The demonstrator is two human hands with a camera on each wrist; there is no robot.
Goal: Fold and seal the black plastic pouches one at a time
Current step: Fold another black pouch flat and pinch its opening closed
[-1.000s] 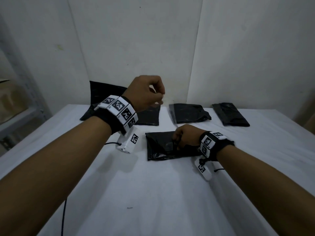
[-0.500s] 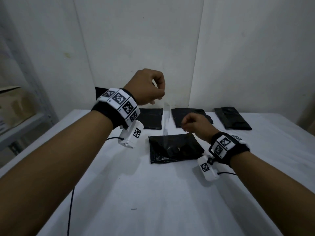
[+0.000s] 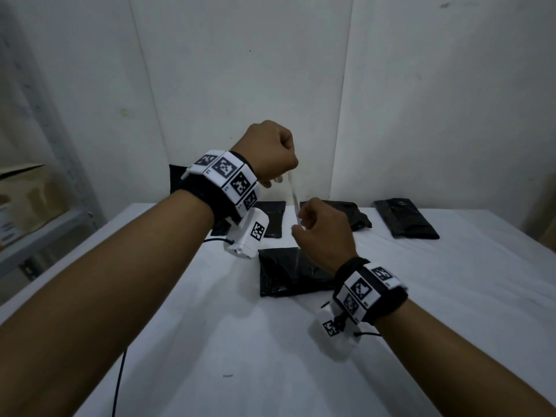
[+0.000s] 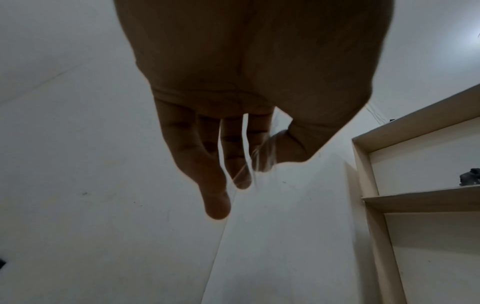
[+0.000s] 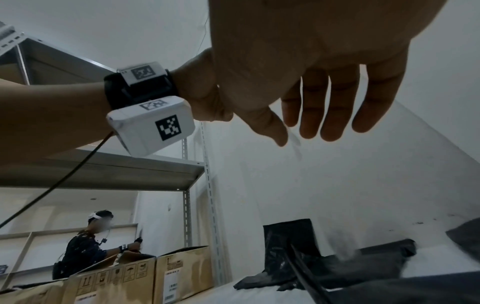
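left hand (image 3: 272, 155): pinching clear strip (image 3: 293, 196) top | right hand (image 3: 323, 233): pinching its bottom | black pouch (image 3: 288, 275): on table, below both

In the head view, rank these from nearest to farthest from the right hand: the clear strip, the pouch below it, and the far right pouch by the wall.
1. Clear strip: pinched by the right hand, running up to the left hand.
2. Pouch below: on the table, under the hand.
3. Far right pouch: near the wall, off to the right.

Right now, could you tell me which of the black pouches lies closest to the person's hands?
The pouch lying alone at mid-table, directly below the right hand. The other pouches sit in a row farther back by the wall.
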